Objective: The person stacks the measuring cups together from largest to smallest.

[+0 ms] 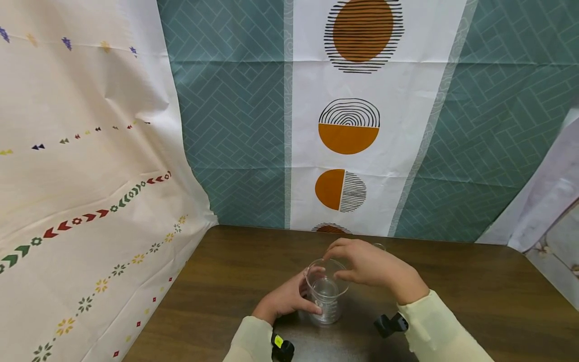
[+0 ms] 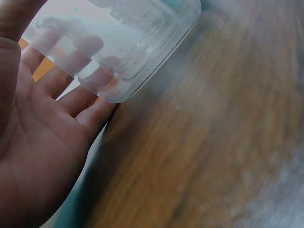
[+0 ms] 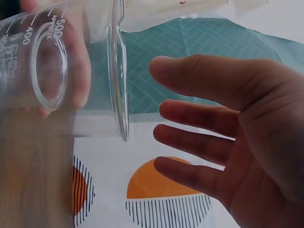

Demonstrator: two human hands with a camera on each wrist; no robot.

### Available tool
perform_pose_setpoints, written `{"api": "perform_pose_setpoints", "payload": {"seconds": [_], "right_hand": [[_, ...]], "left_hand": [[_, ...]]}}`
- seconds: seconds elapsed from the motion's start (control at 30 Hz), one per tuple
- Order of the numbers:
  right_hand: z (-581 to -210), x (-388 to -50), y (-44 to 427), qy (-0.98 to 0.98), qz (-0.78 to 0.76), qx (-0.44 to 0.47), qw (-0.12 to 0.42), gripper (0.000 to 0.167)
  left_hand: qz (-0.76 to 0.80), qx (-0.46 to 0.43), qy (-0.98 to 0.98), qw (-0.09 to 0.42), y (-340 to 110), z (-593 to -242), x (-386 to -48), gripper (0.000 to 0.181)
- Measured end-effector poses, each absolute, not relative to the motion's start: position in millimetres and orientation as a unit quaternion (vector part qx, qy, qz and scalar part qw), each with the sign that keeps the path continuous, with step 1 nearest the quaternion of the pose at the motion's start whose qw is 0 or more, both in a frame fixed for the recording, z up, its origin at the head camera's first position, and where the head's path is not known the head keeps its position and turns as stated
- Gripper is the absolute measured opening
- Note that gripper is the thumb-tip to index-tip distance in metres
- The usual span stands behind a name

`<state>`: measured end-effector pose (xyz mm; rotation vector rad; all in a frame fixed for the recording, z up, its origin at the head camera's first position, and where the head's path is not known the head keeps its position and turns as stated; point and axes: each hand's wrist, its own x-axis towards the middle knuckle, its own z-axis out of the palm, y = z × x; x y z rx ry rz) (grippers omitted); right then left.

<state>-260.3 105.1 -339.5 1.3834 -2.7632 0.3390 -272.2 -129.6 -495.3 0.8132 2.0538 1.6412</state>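
A clear glass beaker (image 1: 332, 318) with white volume marks stands upright on the table, and a smaller clear vessel (image 1: 324, 287) sits inside it. My left hand (image 1: 289, 296) grips the beaker from the left, thumb on the near side and fingers round the far side. In the left wrist view those fingers show through the glass. My right hand (image 1: 371, 264) hovers just above and right of the beaker's rim, fingers slightly bent. The right wrist view shows nothing between its thumb and fingers, apart from the glass rim (image 3: 116, 85).
Behind my right hand the curved rim of another clear glass thing (image 1: 380, 246) shows; the hand hides its body. The brown wooden table (image 1: 217, 281) meets a patterned green and white cloth (image 1: 235, 125) at the back. A white embroidered cloth (image 1: 90, 201) hangs along the left.
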Motion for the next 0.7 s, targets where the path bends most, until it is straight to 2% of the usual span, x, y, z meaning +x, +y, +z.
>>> {"api": "perform_pose_setpoints", "payload": {"seconds": [0.7], "right_hand": [[-342.1,-268.3,117.5,-0.897,0.126,0.423,0.033,0.039]], "left_hand": [[0.593,0.286,0.728,0.191,-128.8,-495.5,-271.8,0.085]]}}
